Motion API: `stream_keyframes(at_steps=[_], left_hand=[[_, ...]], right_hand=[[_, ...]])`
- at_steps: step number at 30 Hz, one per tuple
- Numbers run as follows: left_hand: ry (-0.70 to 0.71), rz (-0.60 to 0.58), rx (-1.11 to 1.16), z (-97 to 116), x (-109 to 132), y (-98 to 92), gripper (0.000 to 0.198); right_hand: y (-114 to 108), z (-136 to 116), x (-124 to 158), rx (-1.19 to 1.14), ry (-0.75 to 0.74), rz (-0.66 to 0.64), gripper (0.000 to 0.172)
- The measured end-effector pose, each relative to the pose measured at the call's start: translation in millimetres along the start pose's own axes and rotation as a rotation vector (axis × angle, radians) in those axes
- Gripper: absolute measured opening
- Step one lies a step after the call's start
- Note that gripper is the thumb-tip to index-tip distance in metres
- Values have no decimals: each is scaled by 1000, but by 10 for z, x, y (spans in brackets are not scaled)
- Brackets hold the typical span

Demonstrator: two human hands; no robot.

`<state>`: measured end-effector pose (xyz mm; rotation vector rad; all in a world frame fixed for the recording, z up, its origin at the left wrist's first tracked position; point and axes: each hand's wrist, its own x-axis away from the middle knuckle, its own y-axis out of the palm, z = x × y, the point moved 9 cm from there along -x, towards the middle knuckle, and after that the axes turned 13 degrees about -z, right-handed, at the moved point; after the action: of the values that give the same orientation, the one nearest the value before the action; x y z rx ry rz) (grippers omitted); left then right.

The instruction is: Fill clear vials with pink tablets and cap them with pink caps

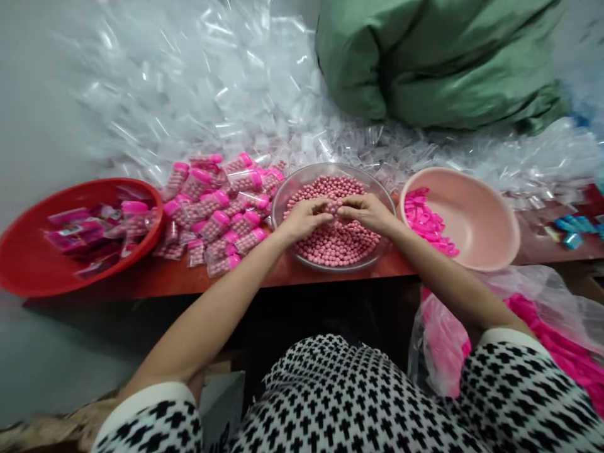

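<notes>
Both hands rest on the heap of small pink balls in the clear bowl: my left hand and right hand curl with fingertips meeting at the middle, seemingly pinching something I cannot make out. Left of the bowl lie many filled tubes with pink caps, already capped, and beyond them a red basin of bagged packs. Right of the bowl, a smooth pink basin holds loose glossy caps. Behind the bowl, crinkly clear bags remain heaped, so I judge plenty is left.
</notes>
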<state>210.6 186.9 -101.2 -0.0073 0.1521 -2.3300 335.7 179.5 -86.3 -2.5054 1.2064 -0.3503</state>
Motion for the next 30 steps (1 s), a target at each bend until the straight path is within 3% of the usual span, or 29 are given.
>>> stream_keyframes(at_steps=[3,6,9,13,18,22,27,30], left_hand=[[-6,80,320,-62,70,47,47],[-8,129,454,-91,111,51,54],[-10,112,485,-87,116,70,56],[-27,77,463,-73,129,100,54],[-99,45,383,-88,158,138,55],[-134,62,353,-90,167,146,56],[-120,179,380,-114,173,60,58],[-110,218,387,-117,178,27,58]], right_hand=[[-13,-91,92,-99,-85,43,46],[-88,-258,130,-71,-226,-3,66],[-108,-396,105,64,-280,-107,57],[-85,-459,36,217,-276,-154,39],[-30,-325,-23,119,-206,-216,35],[43,-175,-50,-100,-127,-305,36],[-88,36,-105,-330,-111,-100,45],[-63,134,-74,-240,-65,4,39]])
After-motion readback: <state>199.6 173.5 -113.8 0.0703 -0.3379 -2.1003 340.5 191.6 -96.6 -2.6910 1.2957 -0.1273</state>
